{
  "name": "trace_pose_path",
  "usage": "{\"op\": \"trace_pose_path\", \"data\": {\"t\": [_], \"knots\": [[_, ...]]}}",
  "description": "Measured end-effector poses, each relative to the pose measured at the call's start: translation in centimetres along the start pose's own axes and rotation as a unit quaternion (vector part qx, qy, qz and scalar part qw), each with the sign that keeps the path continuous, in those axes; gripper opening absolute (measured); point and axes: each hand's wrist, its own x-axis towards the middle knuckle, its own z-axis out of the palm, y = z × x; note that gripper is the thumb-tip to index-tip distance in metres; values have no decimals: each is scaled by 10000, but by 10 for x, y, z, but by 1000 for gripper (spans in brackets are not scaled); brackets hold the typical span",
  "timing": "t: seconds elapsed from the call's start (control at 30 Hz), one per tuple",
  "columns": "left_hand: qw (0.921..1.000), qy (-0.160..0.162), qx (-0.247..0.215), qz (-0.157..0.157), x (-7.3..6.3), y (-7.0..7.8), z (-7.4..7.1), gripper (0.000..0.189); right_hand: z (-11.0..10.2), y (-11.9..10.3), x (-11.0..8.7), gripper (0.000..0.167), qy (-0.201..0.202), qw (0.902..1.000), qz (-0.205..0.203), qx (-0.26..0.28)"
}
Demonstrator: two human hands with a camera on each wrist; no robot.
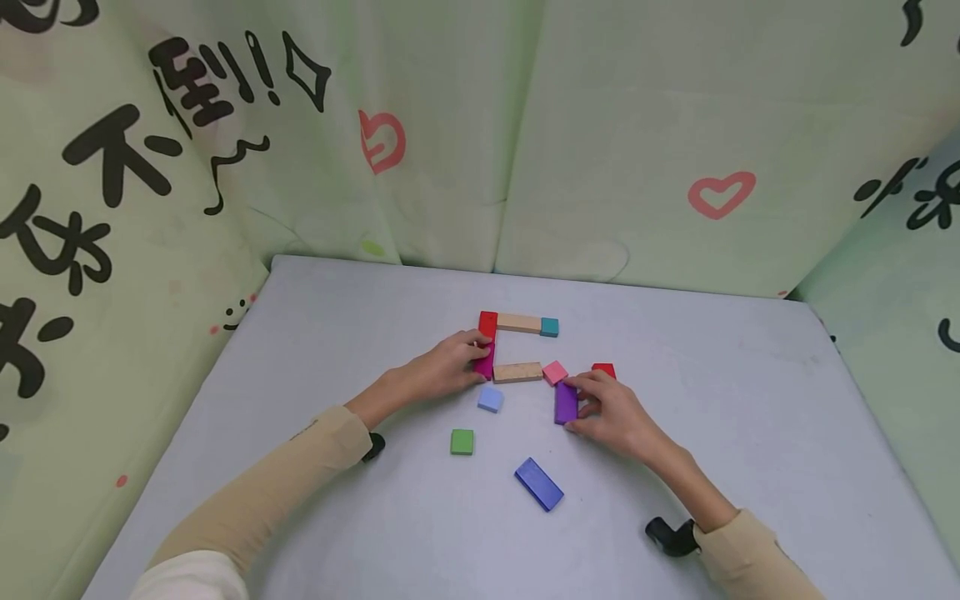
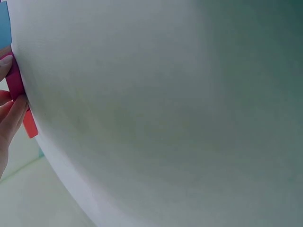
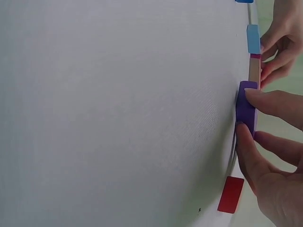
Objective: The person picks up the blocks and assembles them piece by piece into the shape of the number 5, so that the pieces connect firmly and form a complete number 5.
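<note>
My left hand [image 1: 448, 365] pinches a magenta block [image 1: 487, 363], thumb at its near end and fingers toward the far end. That block lines up with a red block [image 1: 488, 322] beyond it. A wooden block [image 1: 519, 323] runs right from the red one to a teal block [image 1: 550, 327]. Beside the magenta block lies a second wooden block [image 1: 517, 373], with a tilted pink block [image 1: 555, 372] at its right end. Between thumb and fingers, my right hand [image 1: 615, 415] grips a purple block [image 3: 245, 106], just below the pink one.
Another red block [image 3: 231, 195] lies past my right hand, partly hidden in the head view. Nearer me are a light blue block [image 1: 491, 400], a green block [image 1: 462, 442] and a long blue block [image 1: 539, 484]. Cloth curtains [image 1: 615, 150] stand behind the white table [image 1: 712, 375].
</note>
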Motion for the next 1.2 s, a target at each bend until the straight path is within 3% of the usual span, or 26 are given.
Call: {"op": "trace_pose_path", "data": {"t": [0.47,1.2], "knots": [[10000,-31,3,3,0,0,-1,49,1,0,0,61,-88,9999,95,-28],[10000,-41,21,-29,-1,1,-1,50,2,-2,-2,60,-256,9996,-126,66]]}}
